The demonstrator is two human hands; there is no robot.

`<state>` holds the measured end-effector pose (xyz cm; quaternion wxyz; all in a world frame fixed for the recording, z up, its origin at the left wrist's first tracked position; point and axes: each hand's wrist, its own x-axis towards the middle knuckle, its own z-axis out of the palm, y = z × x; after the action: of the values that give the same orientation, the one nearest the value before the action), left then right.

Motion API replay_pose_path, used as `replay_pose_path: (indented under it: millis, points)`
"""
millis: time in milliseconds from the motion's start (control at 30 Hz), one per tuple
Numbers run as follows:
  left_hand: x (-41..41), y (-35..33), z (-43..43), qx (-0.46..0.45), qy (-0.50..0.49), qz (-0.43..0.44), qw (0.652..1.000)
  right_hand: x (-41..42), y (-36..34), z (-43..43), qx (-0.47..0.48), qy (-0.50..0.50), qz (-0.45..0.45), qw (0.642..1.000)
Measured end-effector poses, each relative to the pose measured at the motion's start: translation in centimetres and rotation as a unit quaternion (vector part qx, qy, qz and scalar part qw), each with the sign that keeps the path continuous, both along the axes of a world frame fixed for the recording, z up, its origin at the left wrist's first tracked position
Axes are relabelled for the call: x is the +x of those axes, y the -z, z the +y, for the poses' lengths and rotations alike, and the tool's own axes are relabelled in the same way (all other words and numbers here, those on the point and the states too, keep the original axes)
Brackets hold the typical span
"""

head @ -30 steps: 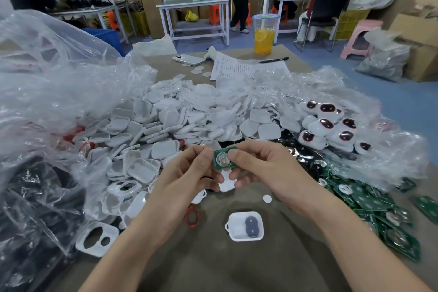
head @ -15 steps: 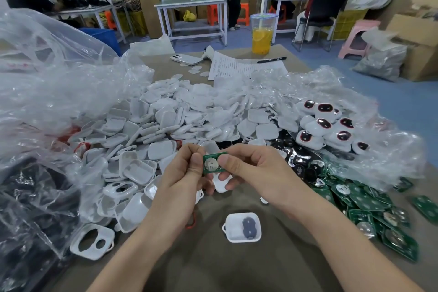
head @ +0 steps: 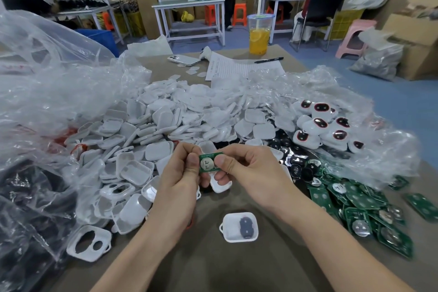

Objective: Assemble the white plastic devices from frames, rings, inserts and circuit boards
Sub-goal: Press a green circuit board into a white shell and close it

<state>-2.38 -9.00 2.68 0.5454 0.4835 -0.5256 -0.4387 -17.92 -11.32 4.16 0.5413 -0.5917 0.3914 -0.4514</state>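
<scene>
A small green circuit board with a round silver cell is held above the table between both hands. My left hand pinches its left end and my right hand pinches its right end. Below them on the table sits a white shell with a grey insert inside. A white frame with two openings lies at the lower left. A big heap of white shells covers the middle. Loose green circuit boards lie at the right.
Finished white devices with dark faces sit in clear plastic at the right. Crumpled plastic bags fill the left. A cup of orange drink, a phone, papers and a pen stand at the far edge. People work at benches behind.
Both hands lifted the circuit board slightly up and away from me; its face with the silver cell now turns more toward me. The shell with the grey insert has not moved.
</scene>
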Motion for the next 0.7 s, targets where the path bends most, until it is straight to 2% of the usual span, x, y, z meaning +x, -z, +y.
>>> replay_pose_path:
  millis: [300,533,700]
  points:
    - [-0.27,-0.18,0.09,0.006,-0.004,0.016,1.0,0.0,0.14,-0.03,-0.015,0.004,0.006,1.0]
    - [0.18,-0.39,-0.06,-0.051,-0.049,-0.124,0.99,-0.21,0.39,-0.13,-0.052,0.028,0.042,0.997]
    - [0.47,-0.23,0.1,-0.058,-0.025,-0.144,0.988,-0.87,0.29,-0.2,-0.077,0.031,0.101,0.991]
